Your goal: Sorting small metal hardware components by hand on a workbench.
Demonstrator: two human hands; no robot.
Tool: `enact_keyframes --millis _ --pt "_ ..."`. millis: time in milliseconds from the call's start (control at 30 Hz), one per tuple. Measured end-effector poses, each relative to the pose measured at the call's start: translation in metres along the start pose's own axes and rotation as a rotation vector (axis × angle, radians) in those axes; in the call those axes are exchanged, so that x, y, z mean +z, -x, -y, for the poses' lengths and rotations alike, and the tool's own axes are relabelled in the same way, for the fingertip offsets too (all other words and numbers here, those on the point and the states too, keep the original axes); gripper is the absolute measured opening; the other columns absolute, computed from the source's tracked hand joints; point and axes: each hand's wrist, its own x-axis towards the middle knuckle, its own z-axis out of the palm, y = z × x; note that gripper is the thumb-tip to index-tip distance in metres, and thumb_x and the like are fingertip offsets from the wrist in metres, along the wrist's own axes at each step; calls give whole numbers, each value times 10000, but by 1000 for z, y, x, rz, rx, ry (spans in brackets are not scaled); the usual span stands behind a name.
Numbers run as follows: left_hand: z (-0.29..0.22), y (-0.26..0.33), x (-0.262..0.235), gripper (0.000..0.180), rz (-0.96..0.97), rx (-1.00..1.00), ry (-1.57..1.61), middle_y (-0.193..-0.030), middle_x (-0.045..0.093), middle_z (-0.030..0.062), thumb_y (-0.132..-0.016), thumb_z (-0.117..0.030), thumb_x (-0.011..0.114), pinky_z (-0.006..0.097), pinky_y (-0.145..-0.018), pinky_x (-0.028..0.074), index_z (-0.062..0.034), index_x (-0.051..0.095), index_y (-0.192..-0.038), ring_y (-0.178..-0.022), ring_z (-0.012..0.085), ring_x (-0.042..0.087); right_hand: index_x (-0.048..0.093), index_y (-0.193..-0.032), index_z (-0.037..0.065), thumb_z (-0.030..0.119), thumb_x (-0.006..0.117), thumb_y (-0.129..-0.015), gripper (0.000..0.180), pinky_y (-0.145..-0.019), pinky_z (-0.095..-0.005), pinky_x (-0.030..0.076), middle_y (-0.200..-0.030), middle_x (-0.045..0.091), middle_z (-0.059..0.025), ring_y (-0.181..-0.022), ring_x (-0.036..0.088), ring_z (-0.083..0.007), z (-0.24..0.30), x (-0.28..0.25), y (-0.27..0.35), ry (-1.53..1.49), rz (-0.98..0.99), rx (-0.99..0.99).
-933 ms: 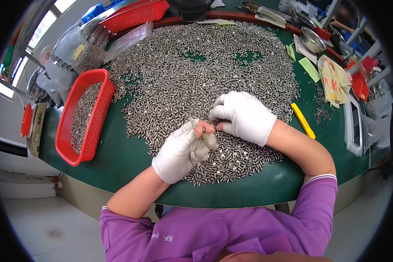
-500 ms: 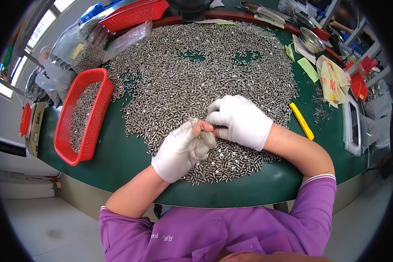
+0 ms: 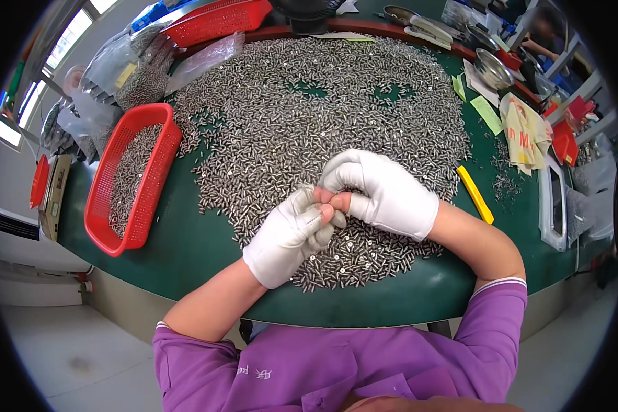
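A wide heap of small silvery metal pins or screws covers the middle of the green table. Over the near part of it, my left hand and my right hand meet, both in white gloves with bare thumb and fingertips. The left fingers are curled and pinched together. My right thumb and forefinger press together against the left fingertips. Whatever lies between the tips is too small or hidden to make out. Under the hands a nearer patch of the same parts reaches toward the table's front edge.
At the left stands a red perforated basket partly filled with the parts, beside a scale. Filled plastic bags are behind it. On the right lie a yellow cutter-like tool, a green paper slip and a cloth-like bag.
My right thumb and fingers have closed in to meet the left fingertips, where they were slightly apart before. The heap looks the same, and the view has shifted a little.
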Motion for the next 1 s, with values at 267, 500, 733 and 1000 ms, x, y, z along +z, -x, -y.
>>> enact_keyframes --millis 267,500,733,1000 --pt "1 -1 -1 183 -55 95 -69 -858 626 8 -935 -208 628 160 -522 353 -91 571 -1063 -604 19 455 659 -978 61 152 654 -829 175 -823 -363 511 -1001 624 -111 -942 616 -294 -3 1 -1 -63 -66 60" --pt "3 -3 -4 216 42 74 36 -878 626 25 -967 -268 571 145 -547 377 -79 578 -1071 -636 34 489 693 -902 89 185 719 -724 204 -807 -404 505 -993 641 -85 -927 615 -301 -2 -1 1 448 116 135" --pt "1 -4 -6 204 32 36 60 -916 595 36 -956 -270 574 200 -570 361 -100 588 -1067 -651 62 439 703 -825 111 191 700 -736 120 -760 -398 523 -923 658 -68 -873 633 -279 -3 -6 0 400 -27 37" --pt "3 -3 -4 241 39 90 40 -927 634 44 -936 -247 617 175 -613 429 -98 570 -1119 -679 49 517 696 -857 93 177 697 -763 126 -773 -371 520 -959 649 -72 -891 628 -278 4 -10 -3 202 -105 -17"
